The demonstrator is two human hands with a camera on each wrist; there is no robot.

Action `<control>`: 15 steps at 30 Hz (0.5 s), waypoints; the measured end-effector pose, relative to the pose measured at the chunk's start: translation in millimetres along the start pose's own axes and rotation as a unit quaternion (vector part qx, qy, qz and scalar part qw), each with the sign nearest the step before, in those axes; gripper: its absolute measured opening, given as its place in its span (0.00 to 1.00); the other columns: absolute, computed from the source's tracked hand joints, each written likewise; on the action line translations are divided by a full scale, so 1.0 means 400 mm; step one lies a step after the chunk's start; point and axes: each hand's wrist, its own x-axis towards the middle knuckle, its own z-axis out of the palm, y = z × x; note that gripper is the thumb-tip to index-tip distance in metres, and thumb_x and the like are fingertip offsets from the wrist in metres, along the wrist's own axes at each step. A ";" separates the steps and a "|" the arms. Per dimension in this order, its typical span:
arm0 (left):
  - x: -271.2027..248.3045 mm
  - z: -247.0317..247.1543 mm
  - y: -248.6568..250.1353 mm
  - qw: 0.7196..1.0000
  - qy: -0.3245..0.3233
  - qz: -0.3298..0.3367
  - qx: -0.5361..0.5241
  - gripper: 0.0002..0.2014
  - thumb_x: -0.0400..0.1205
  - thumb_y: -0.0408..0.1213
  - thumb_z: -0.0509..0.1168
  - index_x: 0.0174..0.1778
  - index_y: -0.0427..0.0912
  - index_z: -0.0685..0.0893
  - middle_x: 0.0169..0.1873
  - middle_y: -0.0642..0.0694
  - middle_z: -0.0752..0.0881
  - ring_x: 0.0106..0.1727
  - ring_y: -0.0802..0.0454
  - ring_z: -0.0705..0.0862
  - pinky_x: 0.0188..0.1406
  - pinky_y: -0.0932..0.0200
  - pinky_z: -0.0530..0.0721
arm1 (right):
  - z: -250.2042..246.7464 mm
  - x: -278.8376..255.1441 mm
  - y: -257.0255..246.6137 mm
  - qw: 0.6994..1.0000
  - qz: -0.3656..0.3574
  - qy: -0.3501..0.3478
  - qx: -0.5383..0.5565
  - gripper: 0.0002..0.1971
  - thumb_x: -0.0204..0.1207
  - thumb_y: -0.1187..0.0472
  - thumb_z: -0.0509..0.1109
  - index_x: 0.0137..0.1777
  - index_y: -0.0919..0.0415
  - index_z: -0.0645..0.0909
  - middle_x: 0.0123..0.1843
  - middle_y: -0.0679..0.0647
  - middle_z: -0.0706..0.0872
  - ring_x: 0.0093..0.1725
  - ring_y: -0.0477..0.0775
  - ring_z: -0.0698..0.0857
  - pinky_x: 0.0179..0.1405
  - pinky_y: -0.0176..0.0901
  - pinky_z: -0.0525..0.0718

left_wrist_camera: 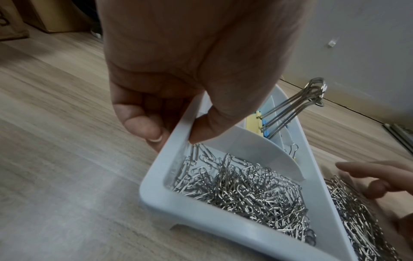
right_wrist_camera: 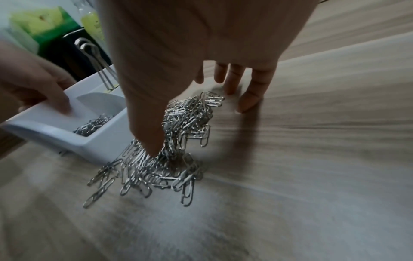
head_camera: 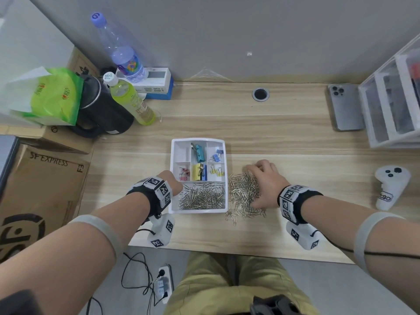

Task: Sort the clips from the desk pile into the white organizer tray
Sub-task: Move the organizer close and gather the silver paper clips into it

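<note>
the loose silver paper clips (head_camera: 244, 194) lie heaped on the desk (head_camera: 295, 142) under your right hand (head_camera: 264, 185), fingers spread straight over them, holding none. just left, the white organizer tray (head_camera: 175, 155): front bin w/ more paper clips, small bins w/ teal, blue, yellow, pink binder clips. left wrist view shows your left hand (left_wrist_camera: 178, 79) pinching the tray's left rim, thumb inside, fingers outside; head view hides that.
</note>
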 end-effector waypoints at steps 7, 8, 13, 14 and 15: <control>-0.003 0.004 -0.002 1.000 -0.005 0.007 -0.004 0.10 0.80 0.31 0.60 0.32 0.36 0.73 0.27 0.42 0.77 0.31 0.42 0.81 0.34 0.55 0.81 | 0.031 0.006 -0.043 0.992 -0.014 -0.046 -0.116 0.70 0.38 0.33 0.86 0.83 0.41 0.53 0.76 0.50 0.57 0.73 0.57 0.61 0.65 0.52 0.81; -0.005 0.007 0.001 1.000 -0.007 0.009 -0.005 0.10 0.80 0.31 0.60 0.32 0.36 0.73 0.26 0.42 0.77 0.30 0.43 0.80 0.32 0.56 0.80 | 0.034 0.009 -0.045 0.993 -0.010 -0.039 -0.115 0.68 0.41 0.33 0.86 0.82 0.41 0.55 0.77 0.50 0.57 0.73 0.57 0.61 0.65 0.52 0.81; -0.013 0.019 0.021 1.000 -0.024 0.011 -0.013 0.09 0.79 0.29 0.59 0.32 0.36 0.73 0.26 0.42 0.77 0.29 0.43 0.79 0.32 0.56 0.79 | 0.028 0.022 -0.041 0.998 -0.005 -0.018 -0.065 0.49 0.57 0.44 0.83 0.79 0.42 0.64 0.76 0.52 0.61 0.72 0.57 0.63 0.70 0.52 0.76; -0.013 0.021 0.025 0.999 -0.026 0.011 -0.015 0.09 0.79 0.29 0.59 0.32 0.36 0.73 0.27 0.42 0.77 0.31 0.43 0.80 0.34 0.55 0.80 | 0.030 0.023 -0.041 0.998 -0.006 -0.017 -0.054 0.46 0.59 0.46 0.82 0.78 0.43 0.67 0.75 0.52 0.62 0.71 0.57 0.64 0.70 0.52 0.76; -0.013 0.021 0.028 0.999 -0.027 0.010 -0.019 0.08 0.79 0.30 0.60 0.34 0.36 0.73 0.28 0.42 0.77 0.33 0.42 0.81 0.35 0.54 0.81 | 0.034 0.024 -0.043 0.999 -0.005 -0.014 -0.040 0.42 0.61 0.48 0.81 0.77 0.44 0.69 0.74 0.53 0.64 0.69 0.57 0.65 0.70 0.52 0.76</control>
